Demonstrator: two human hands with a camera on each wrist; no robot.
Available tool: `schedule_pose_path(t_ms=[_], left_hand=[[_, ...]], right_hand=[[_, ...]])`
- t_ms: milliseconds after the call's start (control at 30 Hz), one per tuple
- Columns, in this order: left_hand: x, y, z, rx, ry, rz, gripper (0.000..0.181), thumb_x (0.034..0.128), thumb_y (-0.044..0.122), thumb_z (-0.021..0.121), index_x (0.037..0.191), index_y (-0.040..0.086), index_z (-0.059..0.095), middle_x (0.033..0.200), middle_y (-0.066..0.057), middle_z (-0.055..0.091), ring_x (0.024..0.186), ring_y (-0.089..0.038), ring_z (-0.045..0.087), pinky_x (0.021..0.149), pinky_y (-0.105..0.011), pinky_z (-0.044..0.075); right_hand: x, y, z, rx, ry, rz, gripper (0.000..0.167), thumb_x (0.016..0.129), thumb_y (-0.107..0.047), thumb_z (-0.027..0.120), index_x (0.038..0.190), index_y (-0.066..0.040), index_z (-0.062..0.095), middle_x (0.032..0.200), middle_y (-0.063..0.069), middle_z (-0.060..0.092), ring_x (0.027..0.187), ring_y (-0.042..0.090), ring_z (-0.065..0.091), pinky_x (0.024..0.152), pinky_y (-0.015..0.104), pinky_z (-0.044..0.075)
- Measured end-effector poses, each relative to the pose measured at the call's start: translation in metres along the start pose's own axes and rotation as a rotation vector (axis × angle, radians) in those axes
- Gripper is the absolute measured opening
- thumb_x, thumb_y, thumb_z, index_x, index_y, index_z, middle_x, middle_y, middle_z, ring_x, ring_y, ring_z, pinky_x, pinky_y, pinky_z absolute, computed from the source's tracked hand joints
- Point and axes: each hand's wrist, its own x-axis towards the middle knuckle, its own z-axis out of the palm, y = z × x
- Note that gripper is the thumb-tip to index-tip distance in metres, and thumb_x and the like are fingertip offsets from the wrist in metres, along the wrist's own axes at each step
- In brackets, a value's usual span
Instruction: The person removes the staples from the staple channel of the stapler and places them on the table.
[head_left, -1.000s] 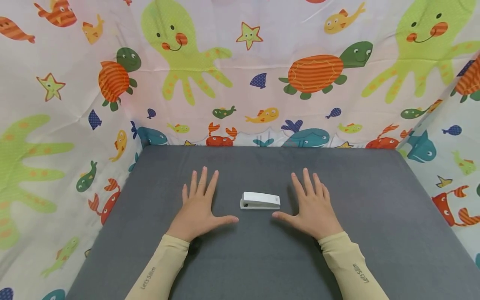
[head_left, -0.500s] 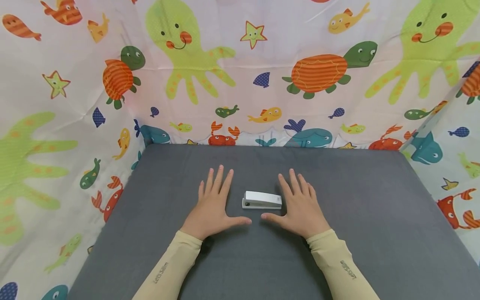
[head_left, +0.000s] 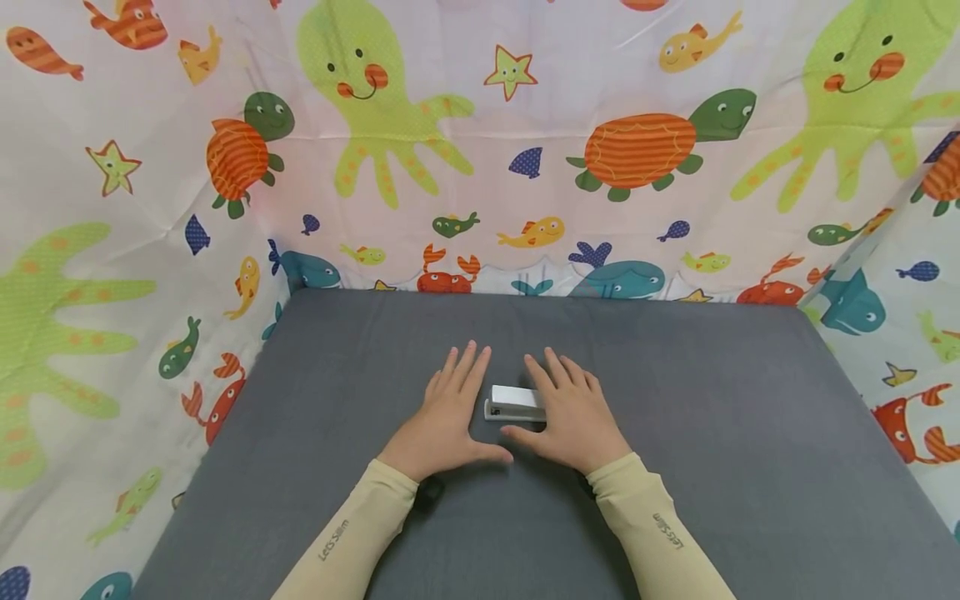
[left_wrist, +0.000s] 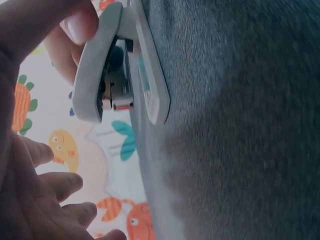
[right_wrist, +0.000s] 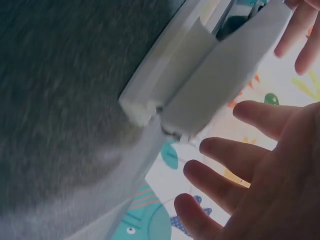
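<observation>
A white stapler point(head_left: 513, 402) lies on the grey cloth surface, its right end covered by the right hand in the head view. My left hand point(head_left: 444, 421) is at its left with fingers spread and thumb pointing right. My right hand point(head_left: 573, 417), fingers also spread, reaches over the stapler's right end; whether it touches cannot be told. In the left wrist view the stapler point(left_wrist: 95, 70) shows its front end and metal inside. The right wrist view shows the stapler's hinged end point(right_wrist: 210, 85) near the fingers point(right_wrist: 235, 152). Neither hand grips anything.
Behind the grey surface point(head_left: 750, 433) hangs a curtain point(head_left: 480, 167) printed with sea animals, which also runs along the left and right sides. Beige sleeves cover both forearms.
Both hands have moved inward, the left one to the right and the right one to the left, where it now overlaps the stapler's right end in the head view.
</observation>
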Motion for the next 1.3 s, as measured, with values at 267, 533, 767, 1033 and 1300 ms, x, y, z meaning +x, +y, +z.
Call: schedule_pose_path(t_ms=[267,533,767,1033,1300], left_hand=[[0.002,0.007,0.001,-0.145,-0.055,-0.005,0.147,0.0690,0.065,0.094,0.171,0.032,-0.007,0.178,0.010,-0.008,0.166,-0.032,0.000,0.125,-0.069,0.020],[0.003,0.008,0.002,-0.250,-0.046,-0.014,0.137,0.0742,0.054,0.095,0.172,0.030,0.003,0.179,0.004,0.010,0.163,-0.030,0.018,0.125,-0.066,0.026],[0.008,0.003,0.005,-0.272,-0.010,-0.041,0.117,0.0845,0.041,0.091,0.172,0.032,0.014,0.171,0.001,0.035,0.154,-0.024,0.038,0.122,-0.052,0.039],[0.011,-0.001,0.011,-0.273,-0.007,-0.035,0.098,0.0901,0.029,0.088,0.169,0.024,0.031,0.156,-0.004,0.057,0.135,-0.018,0.060,0.115,-0.044,0.048],[0.012,0.000,0.013,-0.242,0.015,-0.019,0.084,0.0932,0.023,0.085,0.165,0.020,0.041,0.150,-0.005,0.061,0.125,-0.017,0.064,0.108,-0.040,0.054]], right_hand=[[0.003,-0.003,0.006,0.045,0.010,-0.030,0.096,0.089,-0.067,0.074,0.162,-0.011,0.045,0.160,0.018,0.051,0.143,0.041,0.051,0.113,0.063,0.044],[0.005,-0.004,0.008,0.110,0.089,-0.144,0.071,0.092,-0.043,0.083,0.149,-0.008,0.060,0.141,0.010,0.068,0.129,0.031,0.064,0.107,0.053,0.053],[0.007,-0.008,0.009,0.071,0.101,-0.132,0.056,0.093,-0.031,0.084,0.142,-0.009,0.067,0.129,0.008,0.074,0.117,0.029,0.069,0.100,0.052,0.056],[0.007,-0.007,0.013,0.053,0.135,-0.138,0.041,0.092,-0.025,0.085,0.129,-0.010,0.073,0.119,0.007,0.077,0.109,0.027,0.070,0.092,0.049,0.056],[0.007,-0.006,0.016,0.045,0.155,-0.176,0.035,0.094,-0.021,0.083,0.126,-0.011,0.072,0.113,0.006,0.075,0.101,0.026,0.070,0.087,0.047,0.058]])
